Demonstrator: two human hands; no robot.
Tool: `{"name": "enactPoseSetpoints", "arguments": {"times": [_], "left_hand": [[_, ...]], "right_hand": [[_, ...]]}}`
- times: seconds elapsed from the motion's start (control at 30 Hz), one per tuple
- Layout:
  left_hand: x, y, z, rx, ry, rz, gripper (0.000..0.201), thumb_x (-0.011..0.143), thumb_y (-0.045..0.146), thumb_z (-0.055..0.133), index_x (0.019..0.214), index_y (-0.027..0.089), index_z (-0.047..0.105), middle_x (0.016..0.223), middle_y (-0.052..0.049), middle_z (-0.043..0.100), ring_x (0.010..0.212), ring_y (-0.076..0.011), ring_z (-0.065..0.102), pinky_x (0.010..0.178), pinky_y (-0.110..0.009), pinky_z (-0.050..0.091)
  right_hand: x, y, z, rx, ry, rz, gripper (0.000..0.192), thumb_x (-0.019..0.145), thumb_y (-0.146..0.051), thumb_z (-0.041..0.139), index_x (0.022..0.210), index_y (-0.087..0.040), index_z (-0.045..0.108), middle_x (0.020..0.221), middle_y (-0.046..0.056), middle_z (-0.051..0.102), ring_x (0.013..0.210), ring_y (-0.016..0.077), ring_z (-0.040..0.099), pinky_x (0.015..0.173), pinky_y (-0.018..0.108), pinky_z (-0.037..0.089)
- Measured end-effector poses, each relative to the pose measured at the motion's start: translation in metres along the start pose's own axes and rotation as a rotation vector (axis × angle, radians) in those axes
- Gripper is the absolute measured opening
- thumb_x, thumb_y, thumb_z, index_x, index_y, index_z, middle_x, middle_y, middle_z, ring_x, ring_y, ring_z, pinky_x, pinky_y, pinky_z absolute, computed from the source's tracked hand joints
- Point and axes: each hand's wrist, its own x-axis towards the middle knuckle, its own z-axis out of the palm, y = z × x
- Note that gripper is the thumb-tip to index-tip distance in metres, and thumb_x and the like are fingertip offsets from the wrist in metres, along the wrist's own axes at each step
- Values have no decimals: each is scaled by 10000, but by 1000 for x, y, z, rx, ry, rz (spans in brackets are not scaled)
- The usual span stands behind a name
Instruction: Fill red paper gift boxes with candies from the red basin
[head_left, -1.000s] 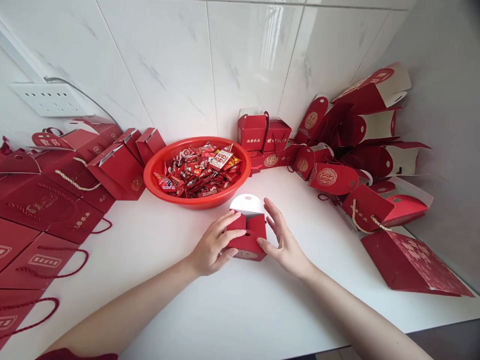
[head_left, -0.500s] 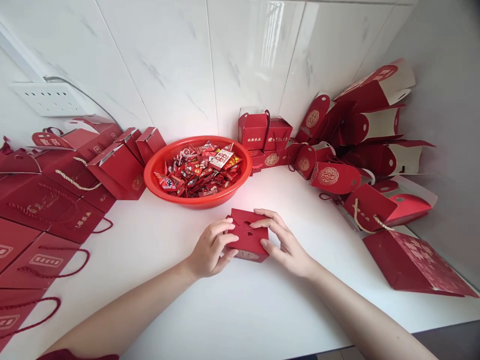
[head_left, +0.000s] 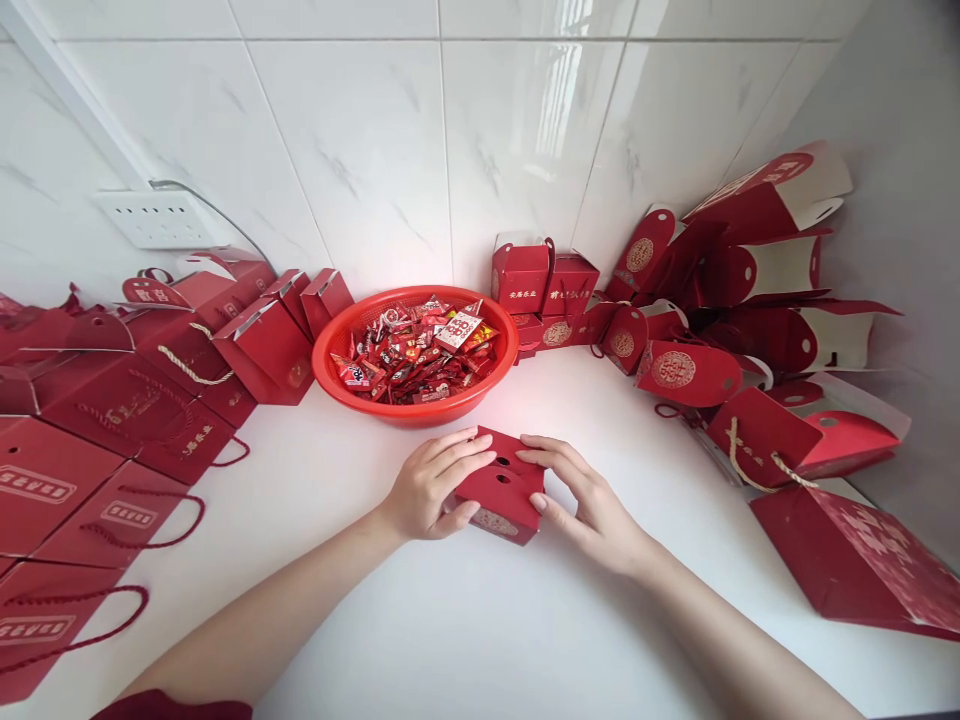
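A small red gift box (head_left: pixel 501 487) sits on the white counter (head_left: pixel 465 620) in front of me, its top flaps folded down flat. My left hand (head_left: pixel 431 487) grips its left side, fingers lying over the top flap. My right hand (head_left: pixel 585 500) holds the right side, with fingertips pressing on the top flaps. Just behind the box stands a round red basket (head_left: pixel 330 362) filled with several red-wrapped candies (head_left: pixel 416 350).
Red gift bags with rope handles (head_left: pixel 112 440) lie stacked along the left. Small closed red boxes (head_left: pixel 544 285) stand at the back by the tiled wall. Open red boxes with white insides (head_left: pixel 757 290) are piled at the right. A wall socket (head_left: pixel 154 215) is mounted upper left.
The box's white-lined round flap stood open a second ago; my right hand has folded it down and both hands now press the flaps shut. The view has shifted slightly.
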Motion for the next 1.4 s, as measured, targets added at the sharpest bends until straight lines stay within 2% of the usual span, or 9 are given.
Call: {"name": "enactPoseSetpoints", "arguments": {"times": [0.17,0.33,0.4,0.53,0.73,0.97,1.07,1.17,1.4], "left_hand": [[20,-3,-30,-14,-80,-60,376,908,150,436,1221,222,631,1255,-42,672,1176,-214,614,987,-399,527],[35,22,-48,203,-197,-246,339,951,159,447,1207,233,657,1223,-23,691,1063,-213,683,940,-388,560],[36,32,-47,224,-217,-268,339,964,275,487,1268,209,623,1275,-57,660,1130,-243,652,991,-417,531],[36,40,-43,106,-337,-272,674,888,527,577,1460,205,421,1487,-109,457,1358,-318,447,1097,-486,426],[36,27,-42,-59,-473,-200,867,847,524,637,1547,239,214,1585,-104,280,1448,-324,290,1137,-478,373],[33,27,-50,37,-543,-121,509,991,308,423,1493,287,342,1563,-61,339,1468,-277,254,1182,-520,258],[27,41,-41,135,-515,-189,531,959,209,403,1486,174,348,1540,-123,372,1468,-302,241,1163,-538,281],[24,53,-28,218,-468,-240,641,927,364,493,1482,93,323,1570,-187,279,1477,-353,183,1150,-578,281],[30,49,-28,161,-480,-228,630,882,331,560,1450,142,365,1539,-144,367,1467,-276,252,1203,-530,212]], "right_hand": [[-4,-2,1,-74,-6,-140,388,942,-276,552,1330,-279,541,1281,123,522,1192,264,545,969,420,522],[-9,-7,16,-89,-3,-213,480,929,-253,562,1400,-290,475,1277,132,510,1168,273,562,917,424,560],[-11,-8,23,-84,31,-189,466,944,-215,534,1395,-316,479,1269,119,513,1115,249,593,895,411,575],[-10,-7,29,-79,86,-143,431,947,-186,527,1350,-339,520,1238,102,540,1104,242,594,879,413,579],[-6,-9,27,-75,59,-153,542,918,-240,587,1433,-293,426,1437,105,459,1334,301,413,1074,532,429],[-8,-17,33,-108,22,-160,571,912,-245,585,1455,-278,410,1379,111,505,1288,296,436,1053,508,437],[-10,-19,33,-76,1,-151,593,922,-235,559,1482,-262,367,1419,119,474,1272,275,466,1046,466,454],[-10,-16,31,-44,0,-167,574,921,-240,561,1467,-260,385,1447,119,446,1300,270,455,1060,448,445],[-5,11,17,20,175,105,544,976,-337,501,1491,-331,328,1592,58,246,1458,275,245,1160,529,298]]}}
